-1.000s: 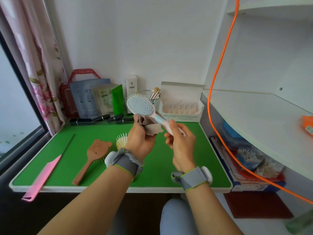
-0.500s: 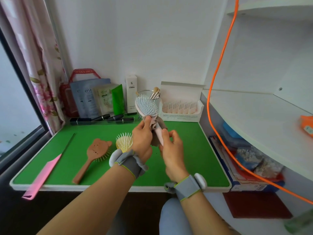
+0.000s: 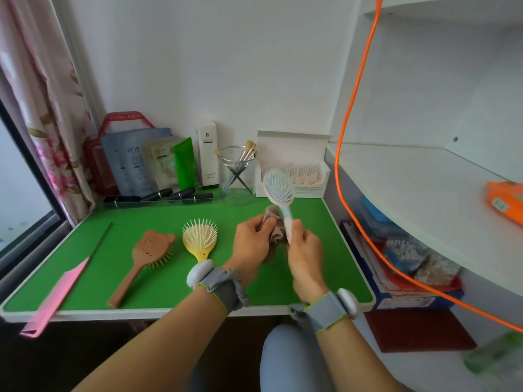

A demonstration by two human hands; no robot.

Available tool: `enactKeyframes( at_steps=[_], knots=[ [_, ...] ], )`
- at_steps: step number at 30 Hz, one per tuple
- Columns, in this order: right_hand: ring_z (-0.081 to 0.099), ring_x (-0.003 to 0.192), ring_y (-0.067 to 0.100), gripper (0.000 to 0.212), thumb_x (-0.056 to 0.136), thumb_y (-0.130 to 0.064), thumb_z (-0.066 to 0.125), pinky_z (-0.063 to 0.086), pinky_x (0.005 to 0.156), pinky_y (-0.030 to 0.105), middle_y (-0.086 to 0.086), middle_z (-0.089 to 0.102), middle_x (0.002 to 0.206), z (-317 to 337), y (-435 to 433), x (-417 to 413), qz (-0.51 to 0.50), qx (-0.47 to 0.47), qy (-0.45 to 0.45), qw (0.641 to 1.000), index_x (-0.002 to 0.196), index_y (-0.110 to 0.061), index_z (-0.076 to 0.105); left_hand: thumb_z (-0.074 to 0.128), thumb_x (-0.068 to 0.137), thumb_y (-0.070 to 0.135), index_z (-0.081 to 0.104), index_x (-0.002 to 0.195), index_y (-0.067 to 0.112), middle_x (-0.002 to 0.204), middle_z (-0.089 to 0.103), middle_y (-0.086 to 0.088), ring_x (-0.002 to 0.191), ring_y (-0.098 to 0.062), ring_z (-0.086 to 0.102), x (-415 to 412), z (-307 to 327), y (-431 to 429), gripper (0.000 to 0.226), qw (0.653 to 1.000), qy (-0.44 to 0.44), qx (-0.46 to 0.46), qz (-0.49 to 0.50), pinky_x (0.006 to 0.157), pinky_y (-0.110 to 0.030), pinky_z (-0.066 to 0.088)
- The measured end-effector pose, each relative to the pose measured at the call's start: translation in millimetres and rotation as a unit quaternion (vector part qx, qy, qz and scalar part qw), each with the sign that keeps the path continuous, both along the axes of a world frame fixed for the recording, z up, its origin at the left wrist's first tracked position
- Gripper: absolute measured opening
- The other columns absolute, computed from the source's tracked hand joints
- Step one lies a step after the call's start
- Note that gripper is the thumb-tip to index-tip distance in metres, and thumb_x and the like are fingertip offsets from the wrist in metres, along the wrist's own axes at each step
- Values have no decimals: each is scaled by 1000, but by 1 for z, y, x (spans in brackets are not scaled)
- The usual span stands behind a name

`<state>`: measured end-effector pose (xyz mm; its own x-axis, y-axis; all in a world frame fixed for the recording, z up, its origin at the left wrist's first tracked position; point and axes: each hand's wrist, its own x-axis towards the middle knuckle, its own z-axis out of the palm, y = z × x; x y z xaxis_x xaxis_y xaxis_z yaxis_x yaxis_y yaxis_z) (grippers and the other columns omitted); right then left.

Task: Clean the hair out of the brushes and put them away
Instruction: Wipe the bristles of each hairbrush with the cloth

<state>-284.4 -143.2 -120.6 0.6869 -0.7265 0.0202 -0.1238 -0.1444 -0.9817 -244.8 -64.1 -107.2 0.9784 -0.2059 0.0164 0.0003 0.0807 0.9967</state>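
Head view: beyond both hands, against the wall, a clear glass cup (image 3: 236, 176) held several makeup brushes (image 3: 249, 149) standing bristles up. Just to its right, a white cardboard box (image 3: 294, 145) with its lid open held a row of pale sachets (image 3: 302, 172).

The right hand (image 3: 304, 250) gripped the pale blue paddle brush (image 3: 278, 190) by the lower end of its pink-edged handle. The brush head rose above and beyond the knuckles, in front of the box, well clear of the green table top (image 3: 169, 290). The left hand (image 3: 252, 244), just beside the right, pinched a crumpled grey-brown cloth (image 3: 274, 230) against that handle.

Just left of the left hand a yellow round plastic brush (image 3: 200, 239) lay bristles up, its handle end hidden behind the grey wristband (image 3: 223, 287). Farther left lay a brown bear-shaped brush (image 3: 150, 250), bristles down, and a pink tail comb (image 3: 56, 295) overhanging the near table edge. Well to the right of the right hand hung an orange cable (image 3: 348, 165).
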Motion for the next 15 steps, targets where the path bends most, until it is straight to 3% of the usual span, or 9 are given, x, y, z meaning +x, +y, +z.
enactKeyframes(
  at_steps=[3,5,10,15],
  knots=[
    [46,51,17,37,95,-43,51,32,46,27,2,53,64,-6,-13,-14,0,-8,40,999,78,-9,55,56,94,18,70,105,11,85,70,-1,74,-10,63,3,-6,-3,18,999,0,46,4,67,-22,51],
    [46,52,14,33,95,-39,52,31,44,25,1,54,68,-10,-20,-21,7,-24,74,997,89,-7,56,56,94,19,70,103,13,89,71,-4,80,-15,64,4,-9,-4,18,997,-6,78,-1,73,-28,51],
    [44,53,13,38,97,-38,48,27,43,25,1,50,70,-14,-35,-30,17,-68,121,990,97,-1,57,59,91,22,71,100,20,84,68,0,77,-15,60,5,-14,-8,15,974,-83,212,-3,62,-21,42],
    [45,51,10,34,96,-37,49,27,40,22,-2,50,68,-9,-42,-37,31,-108,162,980,96,-5,58,61,89,19,69,113,21,89,70,1,80,-14,61,5,-15,-8,25,959,-123,257,-10,70,-22,46]
  ],
)
